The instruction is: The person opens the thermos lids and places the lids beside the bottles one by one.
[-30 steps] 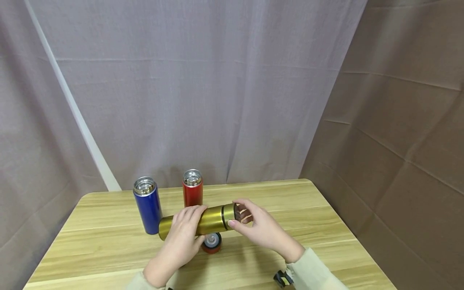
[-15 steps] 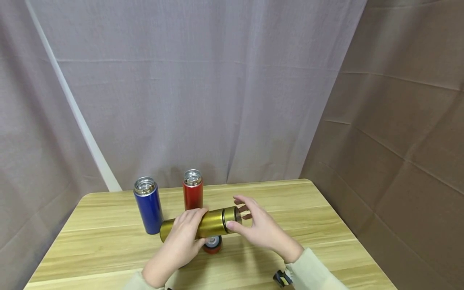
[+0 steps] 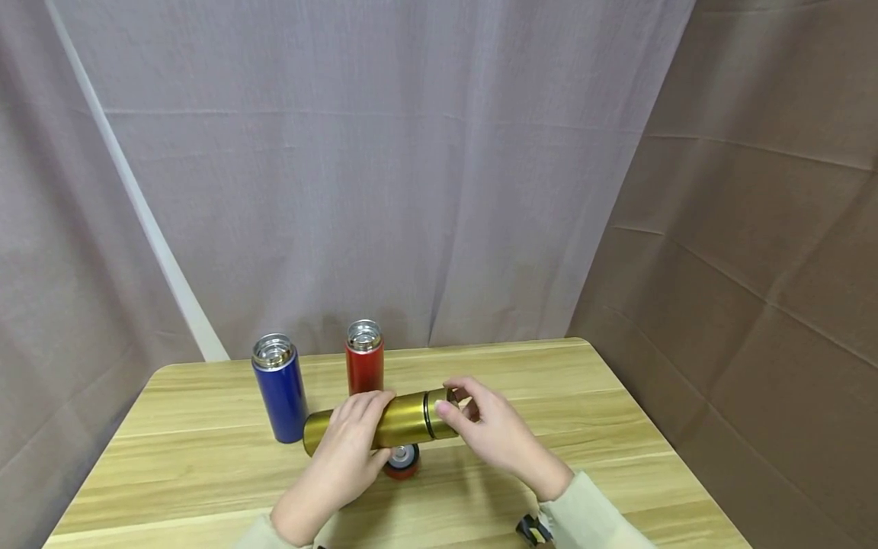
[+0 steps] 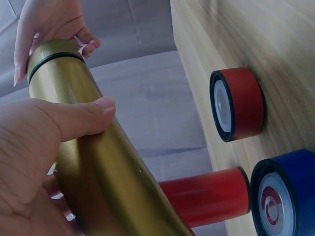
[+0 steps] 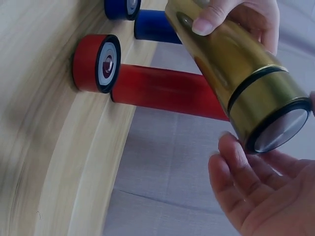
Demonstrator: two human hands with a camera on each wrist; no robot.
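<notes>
My left hand (image 3: 348, 441) grips the body of a gold thermos (image 3: 405, 419), which is held tilted above the table with its lid end to the right. The gold lid (image 5: 268, 105) sits on the thermos, with a dark ring at the seam. My right hand (image 3: 499, 436) has its thumb and fingertips around that lid. Below the thermos lies a red lid (image 3: 402, 465), inner side up. A blue lid (image 4: 285, 196) appears in the left wrist view; in the head view it is hidden behind my left hand.
A blue thermos (image 3: 283, 400) stands lidless at the left, its steel mouth showing. Behind the gold one stands a lidless red thermos (image 3: 365, 370). The wooden table (image 3: 583, 457) ends at grey curtains (image 3: 411, 191). Near my right cuff is a black clip (image 3: 531, 528).
My right fingers opened away from the lid half a second ago and have closed in on it again. The gold thermos has shifted only slightly; my left hand keeps its grip.
</notes>
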